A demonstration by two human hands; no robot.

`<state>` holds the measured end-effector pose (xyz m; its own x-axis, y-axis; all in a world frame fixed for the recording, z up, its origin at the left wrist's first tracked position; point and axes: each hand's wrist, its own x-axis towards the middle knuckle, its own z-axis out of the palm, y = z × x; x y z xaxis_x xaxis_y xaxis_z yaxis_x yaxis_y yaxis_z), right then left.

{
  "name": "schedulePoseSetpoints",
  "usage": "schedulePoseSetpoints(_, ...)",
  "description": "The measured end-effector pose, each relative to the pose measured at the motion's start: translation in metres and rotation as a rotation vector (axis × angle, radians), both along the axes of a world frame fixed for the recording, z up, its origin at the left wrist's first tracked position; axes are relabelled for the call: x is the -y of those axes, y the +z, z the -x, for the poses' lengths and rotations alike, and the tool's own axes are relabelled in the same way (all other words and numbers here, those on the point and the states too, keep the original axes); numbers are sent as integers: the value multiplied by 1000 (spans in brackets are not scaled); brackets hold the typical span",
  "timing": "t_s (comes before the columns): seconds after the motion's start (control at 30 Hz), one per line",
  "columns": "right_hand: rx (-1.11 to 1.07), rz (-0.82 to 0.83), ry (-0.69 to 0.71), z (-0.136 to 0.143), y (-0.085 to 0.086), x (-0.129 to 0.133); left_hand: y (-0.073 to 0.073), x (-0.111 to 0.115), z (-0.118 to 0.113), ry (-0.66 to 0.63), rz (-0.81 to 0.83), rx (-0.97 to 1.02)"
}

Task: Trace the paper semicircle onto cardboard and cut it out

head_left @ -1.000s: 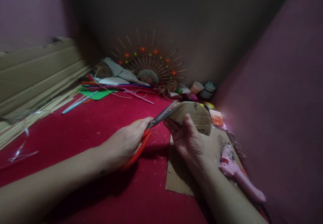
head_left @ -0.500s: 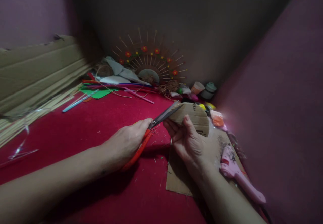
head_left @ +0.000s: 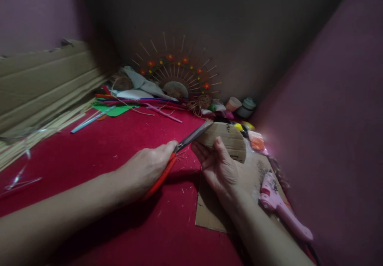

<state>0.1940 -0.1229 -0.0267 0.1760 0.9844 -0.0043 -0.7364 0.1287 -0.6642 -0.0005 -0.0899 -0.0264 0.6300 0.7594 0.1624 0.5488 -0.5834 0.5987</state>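
My left hand [head_left: 149,166] is closed round the orange handles of a pair of scissors [head_left: 191,136]. Their dark blades point up and to the right and meet the left edge of a rounded piece of cardboard [head_left: 224,138]. That piece has black marks printed on it. My right hand [head_left: 220,166] grips it from below, with the thumb on its face and the other fingers partly hidden behind it. Small cut scraps lie on the red surface [head_left: 179,218] under the blades.
A flat cardboard sheet [head_left: 209,214] lies under my right arm, with a pink glue gun [head_left: 281,210] on it. At the back stand a fan-shaped stick decoration [head_left: 176,70], a cup [head_left: 233,104] and a jar [head_left: 247,106]. Thin sticks [head_left: 44,134] and a big cardboard panel [head_left: 44,78] line the left.
The scissor blades have closed together at the cardboard's left edge. Both hands stay in nearly the same place, and the whole view has shifted slightly.
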Motion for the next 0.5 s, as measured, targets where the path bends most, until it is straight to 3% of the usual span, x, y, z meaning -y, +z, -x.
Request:
schedulePoseSetpoints(0.13,1,1,20,-1,-2,0,-6,-2,2,10,-150,-91)
schedulePoseSetpoints(0.33,17,-11,-7,-4,-6,-1,-7,-8,7,-41,-186,-183)
schedulePoseSetpoints(0.5,20,-24,-8,-4,-5,-2,-3,-5,6,31,-137,-88)
